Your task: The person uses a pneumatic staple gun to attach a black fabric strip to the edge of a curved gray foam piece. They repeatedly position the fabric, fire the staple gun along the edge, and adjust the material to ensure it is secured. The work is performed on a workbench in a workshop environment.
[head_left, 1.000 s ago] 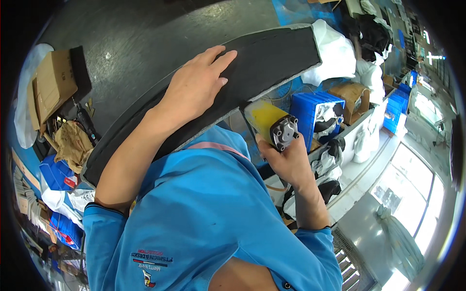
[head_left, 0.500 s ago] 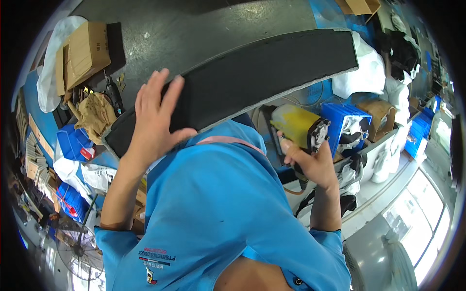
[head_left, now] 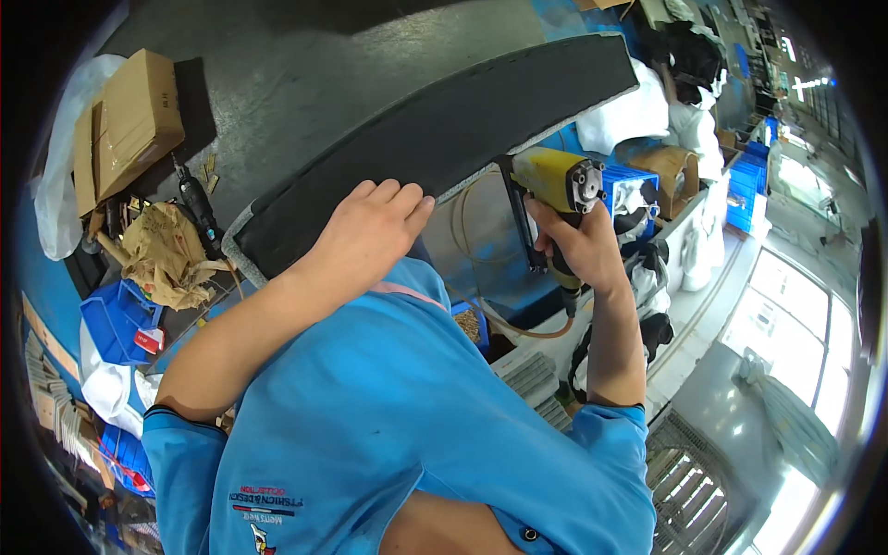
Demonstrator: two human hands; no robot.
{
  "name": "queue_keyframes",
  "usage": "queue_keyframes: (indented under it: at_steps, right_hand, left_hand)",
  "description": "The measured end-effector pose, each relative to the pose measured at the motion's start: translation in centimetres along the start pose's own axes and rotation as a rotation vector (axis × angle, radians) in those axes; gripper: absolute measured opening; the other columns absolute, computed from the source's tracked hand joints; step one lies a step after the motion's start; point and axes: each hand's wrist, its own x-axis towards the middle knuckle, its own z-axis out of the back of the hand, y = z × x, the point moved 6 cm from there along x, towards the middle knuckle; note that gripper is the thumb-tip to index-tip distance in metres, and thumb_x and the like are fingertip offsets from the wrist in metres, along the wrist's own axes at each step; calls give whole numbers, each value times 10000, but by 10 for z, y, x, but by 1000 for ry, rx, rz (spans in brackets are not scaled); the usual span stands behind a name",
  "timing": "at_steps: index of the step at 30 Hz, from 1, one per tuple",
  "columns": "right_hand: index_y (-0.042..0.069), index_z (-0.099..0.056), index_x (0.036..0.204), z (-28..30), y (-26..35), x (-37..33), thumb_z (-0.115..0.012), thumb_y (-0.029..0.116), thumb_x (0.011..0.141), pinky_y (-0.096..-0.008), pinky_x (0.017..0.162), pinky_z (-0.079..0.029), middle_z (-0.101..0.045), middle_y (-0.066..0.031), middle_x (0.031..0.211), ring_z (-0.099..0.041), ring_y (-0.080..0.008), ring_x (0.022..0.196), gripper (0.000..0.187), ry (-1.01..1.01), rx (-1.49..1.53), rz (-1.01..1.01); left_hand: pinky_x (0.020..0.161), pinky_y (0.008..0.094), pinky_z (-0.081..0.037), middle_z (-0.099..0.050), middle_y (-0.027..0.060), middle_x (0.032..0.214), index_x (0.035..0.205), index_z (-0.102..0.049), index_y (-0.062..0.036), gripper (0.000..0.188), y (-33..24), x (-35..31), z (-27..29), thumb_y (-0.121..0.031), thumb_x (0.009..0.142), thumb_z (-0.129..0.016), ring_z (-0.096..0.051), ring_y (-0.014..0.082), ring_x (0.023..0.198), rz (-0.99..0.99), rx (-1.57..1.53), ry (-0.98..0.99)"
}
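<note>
A long, curved black fabric-covered panel (head_left: 444, 116) with a grey edge lies across in front of me. My left hand (head_left: 375, 231) is at its near edge, fingers curled closed over that edge; the thumb is mostly hidden. Wrapped around the handle of a yellow and black air staple gun (head_left: 546, 176) is my right hand (head_left: 583, 245). The gun's upper end is at the panel's near edge, right of my left hand; whether it touches cannot be made out. A hose (head_left: 536, 331) runs from the handle's lower end.
At the left are a cardboard box (head_left: 139, 120), a black power screwdriver (head_left: 195, 199), crumpled brown paper (head_left: 166, 250) and a blue bin (head_left: 125, 319). Toward the right stand a blue crate (head_left: 638, 176), another carton (head_left: 680, 176) and white wrapped bundles (head_left: 634, 111). The dark tabletop (head_left: 277, 74) extends beyond the panel.
My left hand has moved right and nearer, from spread fingers on the panel to curled ones at its edge. The staple gun has come up to the panel. The whole view has shifted.
</note>
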Motion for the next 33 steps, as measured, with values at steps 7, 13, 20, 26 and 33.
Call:
queue_keyframes:
  at_steps: [7, 13, 20, 26, 33]
  right_hand:
    - [-33, -722, 1092, -7, 8, -3, -740, 232, 988, -288, 602, -517, -678, -19, 782, -638, -95, 643, 286, -22, -83, -80]
    - [-24, -731, 1072, -6, 14, 1, -732, 222, 983, -297, 605, -520, -681, -21, 761, -645, -105, 641, 262, -28, -149, -71]
    - [-43, -731, 1043, -20, 22, -8, -719, 194, 978, -291, 597, -515, -677, -25, 721, -646, -100, 636, 246, 9, -38, -64]
    - [-47, -732, 1009, -44, 19, -18, -725, 189, 968, -302, 591, -515, -688, -35, 729, -654, -105, 640, 240, 35, -68, -62]
    - [-41, -720, 1020, -64, 18, -33, -724, 178, 971, -303, 596, -523, -696, -31, 734, -654, -110, 634, 224, 6, -23, -92]
  left_hand:
    - [842, 349, -487, -582, 70, 1015, 1297, -681, 7, 483, -1, -6, -7, -94, 826, -660, -595, 223, 964, 5, -21, -76]
    - [847, 351, -490, -584, 72, 1020, 1298, -680, 7, 479, 1, -5, -7, -85, 828, -661, -595, 225, 963, 18, -43, -90]
    - [859, 346, -489, -587, 72, 1030, 1305, -681, 8, 498, 0, -7, -10, -69, 812, -674, -596, 225, 978, 34, -65, -99]
    - [857, 345, -490, -590, 73, 1025, 1292, -692, 3, 493, 1, -8, -8, -81, 806, -675, -598, 224, 980, 53, -91, -102]
    - [1043, 467, -453, -584, 141, 1304, 1472, -570, -91, 747, 37, -15, 34, -155, 771, -818, -573, 331, 1228, 327, -134, -272]
